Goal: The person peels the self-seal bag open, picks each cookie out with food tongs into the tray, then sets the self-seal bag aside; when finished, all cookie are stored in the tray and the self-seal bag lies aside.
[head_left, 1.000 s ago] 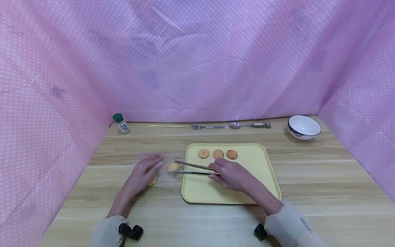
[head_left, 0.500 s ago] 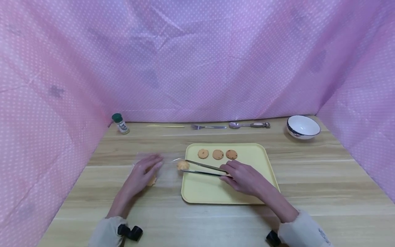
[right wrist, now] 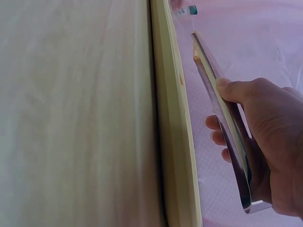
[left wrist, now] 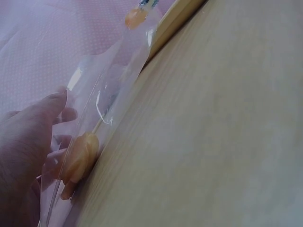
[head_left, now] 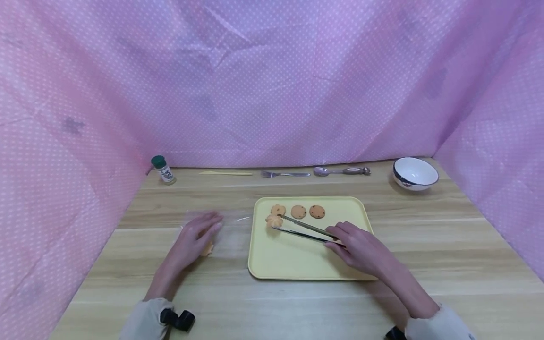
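Observation:
My right hand (head_left: 359, 248) grips metal tongs (head_left: 308, 231), which the right wrist view shows from their bent end. Between the tong tips is a ridged, swirl-shaped cookie (head_left: 274, 220), over the left side of the yellow tray (head_left: 297, 269). It overlaps the lower edge of a scalloped cookie (head_left: 278, 209) there. My left hand (head_left: 193, 241) rests on a clear plastic bag (head_left: 233, 236) left of the tray, thumb and fingers apart. Another light-brown cookie (left wrist: 83, 158) shows through the plastic beside the left fingers; in the head view it is mostly hidden under the hand.
Two round cookies, one pale (head_left: 299, 212) and one darker (head_left: 317, 211), lie along the tray's back. Behind the tray are a pale yellow knife (head_left: 226, 173), a fork (head_left: 284, 174) and a spoon (head_left: 342, 171). A green-lidded shaker (head_left: 163, 171) stands back left, a white bowl (head_left: 415, 174) back right.
The right hand and tongs have moved right, carrying the swirl cookie from the plastic bag to over the tray. The left hand has stayed on the bag.

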The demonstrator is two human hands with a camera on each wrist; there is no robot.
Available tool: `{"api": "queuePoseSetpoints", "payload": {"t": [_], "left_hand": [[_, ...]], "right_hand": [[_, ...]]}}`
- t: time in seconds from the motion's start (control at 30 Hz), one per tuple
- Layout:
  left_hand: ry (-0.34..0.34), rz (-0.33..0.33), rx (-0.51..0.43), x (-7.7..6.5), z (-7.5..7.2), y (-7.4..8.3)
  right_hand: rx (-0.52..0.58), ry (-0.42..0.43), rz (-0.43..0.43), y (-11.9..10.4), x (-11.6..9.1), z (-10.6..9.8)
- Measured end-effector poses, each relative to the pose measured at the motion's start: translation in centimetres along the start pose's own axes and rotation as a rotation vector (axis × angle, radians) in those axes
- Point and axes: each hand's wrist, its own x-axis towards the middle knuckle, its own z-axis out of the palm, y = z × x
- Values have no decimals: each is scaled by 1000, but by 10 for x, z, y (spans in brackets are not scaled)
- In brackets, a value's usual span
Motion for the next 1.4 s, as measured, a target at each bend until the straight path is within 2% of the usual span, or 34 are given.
{"api": "queuePoseSetpoints", "payload": {"t": [0.53,0.83,1.4], "left_hand": [[-1,-30,5,1,1,0],[-6,-27,11,2,1,-2],[4,-31,23,2,2,-2]], "right_hand": [[-33,67,111,21,-40,-19],[-56,55,183,28,-61,-28],[-113,76,192,42,-81,-44]]}}
